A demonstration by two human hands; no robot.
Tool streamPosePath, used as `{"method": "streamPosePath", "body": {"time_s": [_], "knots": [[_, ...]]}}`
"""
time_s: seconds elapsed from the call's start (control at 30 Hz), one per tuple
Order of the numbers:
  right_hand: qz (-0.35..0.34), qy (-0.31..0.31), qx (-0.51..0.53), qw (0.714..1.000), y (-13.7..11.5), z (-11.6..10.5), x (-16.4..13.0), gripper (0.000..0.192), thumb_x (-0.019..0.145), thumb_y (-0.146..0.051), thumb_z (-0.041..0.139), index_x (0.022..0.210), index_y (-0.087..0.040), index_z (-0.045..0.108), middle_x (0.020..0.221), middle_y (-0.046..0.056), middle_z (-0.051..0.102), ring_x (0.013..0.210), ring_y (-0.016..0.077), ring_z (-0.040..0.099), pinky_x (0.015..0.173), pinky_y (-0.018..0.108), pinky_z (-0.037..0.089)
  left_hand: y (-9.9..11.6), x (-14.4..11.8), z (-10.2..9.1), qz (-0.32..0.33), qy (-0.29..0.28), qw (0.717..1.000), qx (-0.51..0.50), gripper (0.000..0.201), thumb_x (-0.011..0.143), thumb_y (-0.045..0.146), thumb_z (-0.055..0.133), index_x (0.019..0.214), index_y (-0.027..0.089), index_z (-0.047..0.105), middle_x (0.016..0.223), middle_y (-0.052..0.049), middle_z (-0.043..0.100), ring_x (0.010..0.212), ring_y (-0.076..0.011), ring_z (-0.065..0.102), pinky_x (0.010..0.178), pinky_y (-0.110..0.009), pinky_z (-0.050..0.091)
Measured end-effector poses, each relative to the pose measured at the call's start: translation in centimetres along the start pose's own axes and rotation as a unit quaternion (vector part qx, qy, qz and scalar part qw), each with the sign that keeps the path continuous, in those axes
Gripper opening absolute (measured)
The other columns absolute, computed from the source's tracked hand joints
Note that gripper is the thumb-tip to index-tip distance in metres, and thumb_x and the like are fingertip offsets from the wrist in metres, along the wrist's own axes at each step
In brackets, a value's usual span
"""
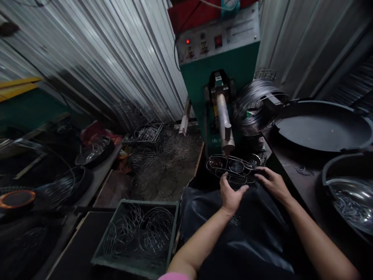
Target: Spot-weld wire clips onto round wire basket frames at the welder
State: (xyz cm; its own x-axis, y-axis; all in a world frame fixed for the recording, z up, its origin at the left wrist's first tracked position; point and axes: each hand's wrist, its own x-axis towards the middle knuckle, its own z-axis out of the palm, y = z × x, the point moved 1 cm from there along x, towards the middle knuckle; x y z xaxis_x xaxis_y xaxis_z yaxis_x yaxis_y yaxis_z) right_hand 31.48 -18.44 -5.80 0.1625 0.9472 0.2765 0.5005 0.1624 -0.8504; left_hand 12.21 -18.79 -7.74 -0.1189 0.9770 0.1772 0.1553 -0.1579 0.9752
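Head cam: the wire frame [236, 167] sat right below the rod [224, 116] on the front of the green machine [194, 81]. Yr L hand [231, 196] was at the frame's near edge, thumb wide of the fingers; yr R hand [271, 182] was at its R end, fingers narrow, couldn't tell if gripping. Wire coil [262, 97] stood just R of the machine; crate [131, 266] w/ wire hoops [155, 229] was nearer you, L of it. Red lamp [188, 41] on the machine was lit, so prob. powered. Risks, imo: loose L fingers could've let the frame tilt off-line; slipping fwd could've put fingertips under the rod.
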Motion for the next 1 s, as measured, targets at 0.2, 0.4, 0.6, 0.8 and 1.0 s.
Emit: {"method": "streamPosePath", "body": {"time_s": [0.2,0.4,0.6,0.8,1.0], "knots": [[0.016,0.015,0.073,0.997,1.6,0.6,-0.7,0.042,0.076,-0.058,0.059,0.086,-0.019,0.068,0.088,0.009,0.070,0.086,0.0266,0.066,0.081,0.041,0.053,-0.9,1.1,3.9,-0.030,0.046,0.998,0.018,0.084,0.048,0.034,0.085,0.119,0.016,0.044,0.122,-0.018,0.050,0.120,-0.0304,0.046,0.105,-0.045,0.031],[-0.081,-0.047,0.064,0.994,-1.5,-0.2,-0.3,0.034,0.083,-0.049,0.056,0.093,-0.021,0.071,0.095,0.007,0.070,0.089,0.0228,0.066,0.083,0.035,0.052,-1.0,1.6,3.0,-0.070,0.020,0.985,-0.159,0.070,0.052,0.026,0.081,0.111,0.019,0.044,0.101,-0.007,0.051,0.096,-0.0180,0.055,0.091,-0.036,0.044],[-0.127,-0.055,0.024,0.990,-4.0,1.6,1.8,0.029,0.086,-0.043,0.051,0.092,-0.023,0.071,0.087,0.006,0.069,0.080,0.0202,0.065,0.074,0.031,0.053,-0.9,2.9,1.9,-0.104,0.057,0.963,-0.243,0.058,0.053,0.021,0.080,0.100,0.020,0.046,0.089,-0.001,0.051,0.079,-0.0108,0.054,0.079,-0.028,0.045],[-0.117,-0.052,0.007,0.992,-5.0,2.7,4.0,0.025,0.083,-0.038,0.053,0.087,-0.022,0.072,0.086,0.007,0.069,0.080,0.0212,0.065,0.073,0.031,0.052,-0.7,5.2,1.7,-0.110,0.058,0.955,-0.269,0.054,0.053,0.019,0.079,0.096,0.018,0.046,0.082,0.002,0.053,0.073,-0.0090,0.053,0.075,-0.026,0.043],[-0.091,-0.059,-0.005,0.994,-5.5,2.9,4.3,0.027,0.082,-0.039,0.053,0.088,-0.021,0.072,0.089,0.007,0.070,0.083,0.0226,0.065,0.076,0.034,0.052,-0.3,5.3,1.5,-0.134,0.064,0.949,-0.278,0.049,0.051,0.018,0.079,0.086,0.018,0.046,0.076,0.004,0.051,0.069,-0.0077,0.052,0.074,-0.024,0.042]]}}
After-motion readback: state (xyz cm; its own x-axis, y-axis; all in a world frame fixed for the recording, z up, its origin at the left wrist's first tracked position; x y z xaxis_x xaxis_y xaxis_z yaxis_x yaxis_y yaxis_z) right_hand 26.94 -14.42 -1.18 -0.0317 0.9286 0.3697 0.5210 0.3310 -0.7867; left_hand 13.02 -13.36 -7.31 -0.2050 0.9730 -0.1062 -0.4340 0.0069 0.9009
